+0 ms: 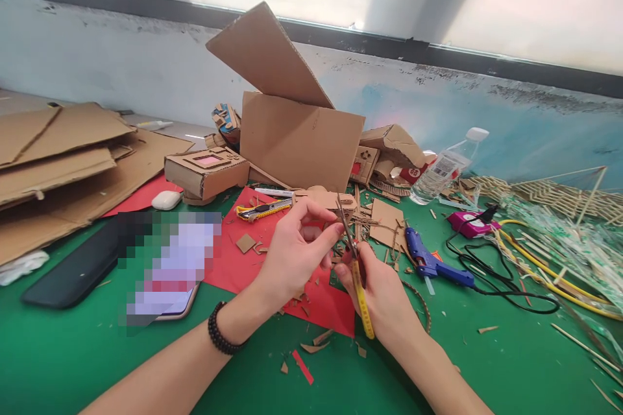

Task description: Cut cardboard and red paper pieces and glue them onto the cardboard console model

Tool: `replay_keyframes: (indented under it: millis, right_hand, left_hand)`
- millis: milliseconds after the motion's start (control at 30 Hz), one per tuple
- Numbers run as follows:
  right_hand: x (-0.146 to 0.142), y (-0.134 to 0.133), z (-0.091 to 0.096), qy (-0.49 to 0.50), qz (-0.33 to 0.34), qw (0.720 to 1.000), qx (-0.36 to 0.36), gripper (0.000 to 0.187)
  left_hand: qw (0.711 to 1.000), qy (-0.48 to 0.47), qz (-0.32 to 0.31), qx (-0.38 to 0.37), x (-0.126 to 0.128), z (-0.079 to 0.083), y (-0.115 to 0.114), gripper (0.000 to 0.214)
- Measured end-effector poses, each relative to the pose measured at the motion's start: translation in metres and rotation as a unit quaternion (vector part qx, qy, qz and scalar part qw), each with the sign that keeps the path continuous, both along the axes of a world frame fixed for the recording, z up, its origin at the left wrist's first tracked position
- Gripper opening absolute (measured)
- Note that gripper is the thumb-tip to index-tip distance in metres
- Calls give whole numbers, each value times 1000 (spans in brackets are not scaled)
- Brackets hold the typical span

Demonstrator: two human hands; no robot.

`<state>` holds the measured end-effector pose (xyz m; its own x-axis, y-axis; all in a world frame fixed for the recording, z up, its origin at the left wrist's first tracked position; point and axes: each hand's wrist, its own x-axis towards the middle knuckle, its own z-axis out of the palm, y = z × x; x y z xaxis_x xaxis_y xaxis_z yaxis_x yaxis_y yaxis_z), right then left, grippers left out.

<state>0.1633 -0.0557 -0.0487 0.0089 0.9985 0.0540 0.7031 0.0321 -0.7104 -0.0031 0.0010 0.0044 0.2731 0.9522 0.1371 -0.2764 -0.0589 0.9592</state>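
My right hand [384,295] grips a pair of scissors [355,259] with yellow handles, blades pointing up and away. My left hand [296,249] is curled in a pinch on a small cardboard piece [327,200] held right at the scissor blades. A black bead bracelet [220,337] sits on my left wrist. Both hands hover over a red paper sheet [321,301] lying on the green table surface [73,356], strewn with cardboard scraps.
A blue glue gun [431,262] lies right of my hands, with black and yellow cables beyond. A yellow utility knife [263,210], a phone [168,272], a folded cardboard box [292,123], flat cardboard sheets [63,168], a plastic bottle [445,168] and stick bundles surround them.
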Motion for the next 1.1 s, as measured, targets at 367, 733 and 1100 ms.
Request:
replay_keyframes:
  millis: [367,733,1100]
  right_hand:
    - [1,1,0,-96,-39,994,36,38]
    - [9,0,-9,-212,-50,969,119,40]
    - [-1,-4,0,-57,-28,996,62,38]
  left_hand:
    - [1000,-4,-5,1,-1,-2,2,28]
    - [1000,-14,-15,22,-4,-1,6,25]
    - [999,11,-41,2,-3,-3,3,22]
